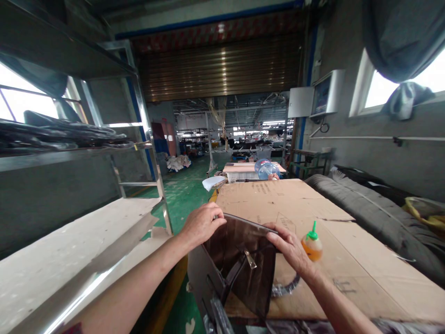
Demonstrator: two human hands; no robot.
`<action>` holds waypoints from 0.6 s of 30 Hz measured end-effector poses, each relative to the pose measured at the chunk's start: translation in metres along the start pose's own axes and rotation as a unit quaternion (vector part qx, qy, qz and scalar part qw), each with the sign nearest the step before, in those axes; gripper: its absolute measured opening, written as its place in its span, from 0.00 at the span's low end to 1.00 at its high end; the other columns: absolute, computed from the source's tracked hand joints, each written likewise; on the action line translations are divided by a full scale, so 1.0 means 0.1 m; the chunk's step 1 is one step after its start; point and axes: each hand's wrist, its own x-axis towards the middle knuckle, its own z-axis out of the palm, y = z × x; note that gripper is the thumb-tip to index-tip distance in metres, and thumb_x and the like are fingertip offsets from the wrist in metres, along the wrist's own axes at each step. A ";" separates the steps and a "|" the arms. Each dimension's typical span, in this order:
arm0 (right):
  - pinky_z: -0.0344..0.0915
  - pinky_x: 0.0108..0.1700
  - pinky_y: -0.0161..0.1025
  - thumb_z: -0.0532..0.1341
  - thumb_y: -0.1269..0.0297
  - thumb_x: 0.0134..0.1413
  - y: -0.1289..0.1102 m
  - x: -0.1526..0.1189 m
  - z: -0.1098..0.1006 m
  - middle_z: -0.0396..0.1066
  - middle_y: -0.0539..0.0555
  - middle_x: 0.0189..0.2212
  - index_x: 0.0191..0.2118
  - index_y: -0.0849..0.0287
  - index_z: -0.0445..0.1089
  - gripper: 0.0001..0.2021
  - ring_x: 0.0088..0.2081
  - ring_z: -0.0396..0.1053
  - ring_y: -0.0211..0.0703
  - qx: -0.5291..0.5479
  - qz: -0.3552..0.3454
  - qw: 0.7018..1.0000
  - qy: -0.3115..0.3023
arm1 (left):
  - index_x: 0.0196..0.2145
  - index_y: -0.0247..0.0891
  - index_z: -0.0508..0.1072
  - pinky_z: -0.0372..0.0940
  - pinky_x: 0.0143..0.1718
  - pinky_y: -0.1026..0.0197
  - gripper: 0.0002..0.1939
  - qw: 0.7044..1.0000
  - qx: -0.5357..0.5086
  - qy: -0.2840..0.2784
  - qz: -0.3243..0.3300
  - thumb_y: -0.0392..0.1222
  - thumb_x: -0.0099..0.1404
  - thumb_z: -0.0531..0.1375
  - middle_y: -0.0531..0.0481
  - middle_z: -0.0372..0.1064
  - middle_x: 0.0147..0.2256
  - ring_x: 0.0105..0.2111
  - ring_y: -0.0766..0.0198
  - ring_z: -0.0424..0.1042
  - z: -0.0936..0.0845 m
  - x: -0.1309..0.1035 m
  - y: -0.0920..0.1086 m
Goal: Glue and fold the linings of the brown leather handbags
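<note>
A dark brown handbag (239,234) stands at the near edge of the cardboard-covered table, its mouth spread and its lining showing. My left hand (201,225) is closed on the left end of the far rim, fingers pinched together. At the right end of that rim my right hand (288,243) grips the edge, with the thumb on the near side and the fingers behind. A metal zipper pull (250,260) hangs inside the opening. Beside the bag, a curved handle wrapped in clear plastic (288,287) lies on the cardboard. The bag's bottom is out of sight.
Right of my right hand stands a small bottle with a green nozzle and orange liquid (313,246). Cardboard (375,269) covers the table. A metal rack (162,185) is on the left, a grey roll (368,222) on the right. A blue water jug (266,169) lies beyond.
</note>
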 end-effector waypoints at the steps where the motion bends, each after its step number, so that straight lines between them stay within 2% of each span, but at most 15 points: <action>1: 0.66 0.42 0.42 0.60 0.41 0.61 -0.01 0.01 -0.01 0.75 0.54 0.36 0.42 0.57 0.77 0.23 0.40 0.71 0.52 0.004 -0.001 1.000 -0.010 | 0.31 0.42 0.76 0.57 0.41 0.58 0.07 1.000 -0.001 -0.003 0.000 0.41 0.67 0.62 0.53 0.74 0.41 0.42 0.60 0.72 0.00 0.01 -0.01; 4: 0.64 0.40 0.41 0.60 0.41 0.61 0.01 0.06 -0.05 0.72 0.52 0.31 0.34 0.58 0.76 0.22 0.37 0.69 0.49 0.008 -0.004 1.000 -0.020 | 0.30 0.41 0.74 0.56 0.40 0.58 0.07 1.000 0.003 -0.011 0.003 0.41 0.67 0.61 0.54 0.73 0.39 0.40 0.61 0.72 -0.01 0.02 -0.02; 6: 0.63 0.41 0.41 0.60 0.41 0.62 0.05 0.09 -0.07 0.71 0.51 0.29 0.32 0.58 0.75 0.23 0.37 0.69 0.48 0.012 -0.003 1.000 -0.019 | 0.30 0.40 0.74 0.55 0.39 0.58 0.08 1.000 0.011 -0.017 0.008 0.40 0.67 0.61 0.54 0.73 0.39 0.40 0.61 0.71 -0.02 0.02 0.00; 10: 0.64 0.42 0.41 0.59 0.42 0.62 0.08 0.12 -0.09 0.73 0.52 0.30 0.32 0.58 0.75 0.23 0.37 0.69 0.48 0.015 -0.004 1.000 -0.019 | 0.29 0.40 0.73 0.54 0.37 0.58 0.08 0.999 0.025 -0.016 -0.013 0.40 0.67 0.62 0.53 0.73 0.37 0.38 0.60 0.71 -0.04 0.04 0.07; 15: 0.63 0.38 0.39 0.60 0.42 0.61 0.01 0.14 -0.08 0.71 0.51 0.28 0.30 0.58 0.74 0.23 0.34 0.67 0.45 0.001 -0.011 1.000 -0.022 | 0.27 0.39 0.74 0.54 0.36 0.58 0.09 0.997 0.049 0.009 -0.055 0.40 0.66 0.64 0.51 0.74 0.35 0.37 0.58 0.72 -0.03 0.05 0.11; 18: 0.66 0.38 0.40 0.61 0.44 0.60 -0.04 0.17 -0.07 0.75 0.52 0.30 0.35 0.58 0.76 0.21 0.36 0.71 0.47 -0.001 -0.003 0.999 -0.032 | 0.28 0.39 0.74 0.55 0.36 0.57 0.09 0.996 0.052 0.022 -0.065 0.41 0.66 0.64 0.50 0.75 0.36 0.38 0.57 0.73 -0.01 0.02 0.10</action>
